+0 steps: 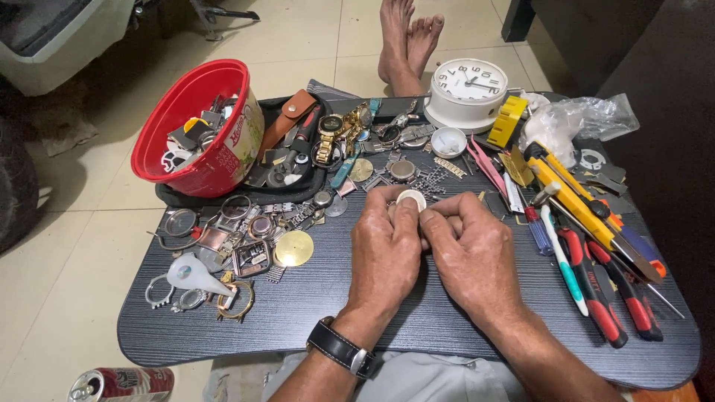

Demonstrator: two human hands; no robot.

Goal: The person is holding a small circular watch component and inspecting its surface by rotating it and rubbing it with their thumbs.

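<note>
My left hand (383,249) and my right hand (473,249) meet at the middle of a dark ribbed lap table (417,327). Together their fingertips pinch a small round white watch part (411,199). A black strap watch sits on my left wrist (340,348). Loose watch cases, dials and bracelet links (246,238) lie just left of my left hand, among them a round gold dial (293,248).
A tipped red bucket (201,126) of watch parts lies at the back left. A white alarm clock (468,91) stands at the back. Pliers, screwdrivers and a yellow cutter (588,231) line the right side. A drink can (119,385) lies on the floor; bare feet (406,41) rest beyond the table.
</note>
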